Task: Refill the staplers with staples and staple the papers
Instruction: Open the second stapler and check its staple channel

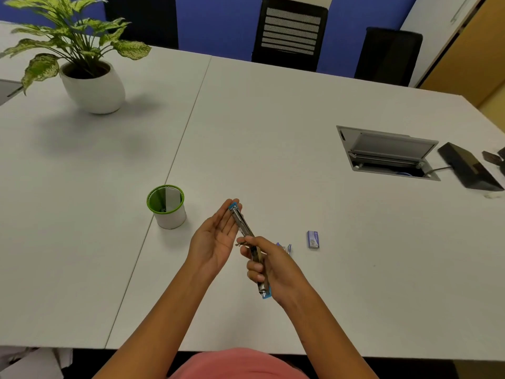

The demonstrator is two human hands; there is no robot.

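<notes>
In the head view, the person's right hand [273,266] has its fingers curled tight round the near half of a long blue plastic and bare-metal stapler [241,222], swung open into one straight line above the white table [273,132]. The stapler's far, blue-tipped end reaches up and left from that grip and lies against the straight fingers of the left hand [216,239], which is flat and palm up, supporting rather than clasping. The metal channel faces upward between the two hands; whether any staples sit in it is too small to tell. Just behind the right hand's knuckles, partly hidden by them, lies a small blue and clear object [287,248] that cannot be identified. A little farther right of the grip, a small blue-violet box of staples [313,239] lies on the table, apart from both hands. Left of the left hand, near but not touching, stands a white mesh cup with a green rim [166,206]. No papers can be made out on the table. The step in hand looks like the refill, with the stapler open and presented for loading. The next move probably calls for one hand to let go and fetch a strip from the box, then seat it straight in the level channel.
</notes>
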